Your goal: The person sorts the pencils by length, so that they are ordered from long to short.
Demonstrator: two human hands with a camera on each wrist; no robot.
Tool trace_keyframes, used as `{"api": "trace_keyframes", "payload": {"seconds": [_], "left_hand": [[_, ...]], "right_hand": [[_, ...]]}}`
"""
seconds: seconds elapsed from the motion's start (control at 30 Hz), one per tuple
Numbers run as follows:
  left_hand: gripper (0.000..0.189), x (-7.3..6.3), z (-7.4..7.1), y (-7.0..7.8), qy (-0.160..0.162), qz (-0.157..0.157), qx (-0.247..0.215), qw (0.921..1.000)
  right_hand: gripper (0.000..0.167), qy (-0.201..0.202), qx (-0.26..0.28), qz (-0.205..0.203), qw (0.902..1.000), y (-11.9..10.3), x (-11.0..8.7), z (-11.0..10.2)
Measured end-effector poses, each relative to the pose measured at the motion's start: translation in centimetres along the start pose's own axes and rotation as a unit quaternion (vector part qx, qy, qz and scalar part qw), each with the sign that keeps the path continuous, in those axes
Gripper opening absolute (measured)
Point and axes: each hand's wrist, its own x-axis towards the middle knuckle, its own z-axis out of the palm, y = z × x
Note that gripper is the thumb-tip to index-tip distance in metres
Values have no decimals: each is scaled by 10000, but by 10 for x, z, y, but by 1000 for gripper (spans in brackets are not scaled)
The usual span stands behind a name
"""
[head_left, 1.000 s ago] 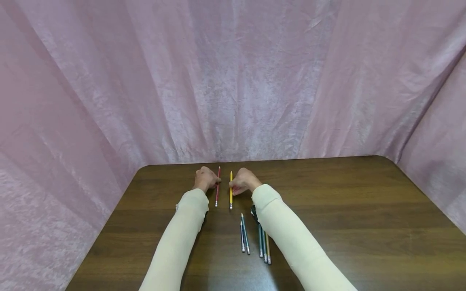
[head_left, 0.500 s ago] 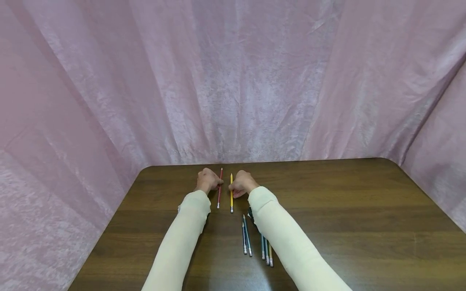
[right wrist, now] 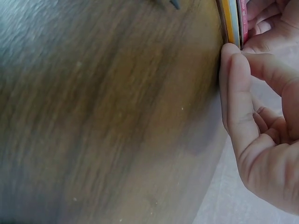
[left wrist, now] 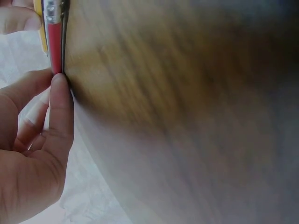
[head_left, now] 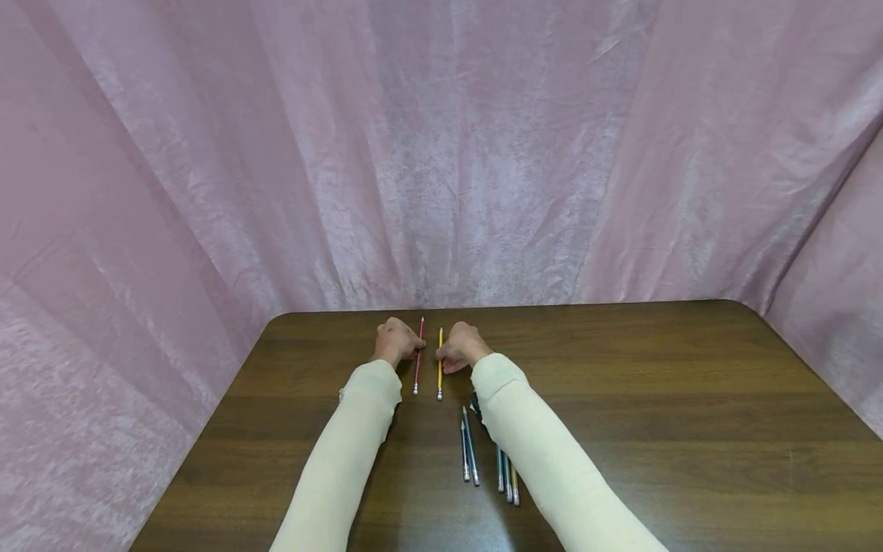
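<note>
Near the far edge of the table, my left hand (head_left: 396, 340) pinches a red pencil (head_left: 417, 374) between thumb and fingertips. Its eraser end points toward me, and its silver ferrule shows large in the left wrist view. Just to the right, a yellow pencil (head_left: 439, 377) lies almost parallel to it, with a narrow gap between the two. My right hand (head_left: 462, 349) pinches this one by its middle. In the right wrist view, thumb and fingers (right wrist: 239, 74) meet at the yellow pencil (right wrist: 227, 18), and the red pencil (right wrist: 244, 21) shows right behind it.
Closer to me lie two dark teal pencils (head_left: 471, 452), side by side. Several more pencils (head_left: 507, 479), one of them yellowish, are partly covered by the right sleeve (head_left: 545, 445). The wooden table (head_left: 676, 383) ends at a pink curtain (head_left: 497, 153).
The red pencil has come slightly to the right with my left hand, narrowing the gap to the yellow one. My right hand has barely moved, and the view has shifted a little.
</note>
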Motion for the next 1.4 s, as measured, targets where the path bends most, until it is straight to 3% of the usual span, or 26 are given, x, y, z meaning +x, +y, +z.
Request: {"api": "trace_keyframes", "payload": {"seconds": [0.8,1.4], "left_hand": [[15,-1,-1,0,-171,-87,-232,9995],[17,0,-1,0,-238,-155,-316,9991]], "right_hand": [[17,-21,56,-87,9999,0,1,2],[18,-37,174,151,9997,-1,8,2]]}}
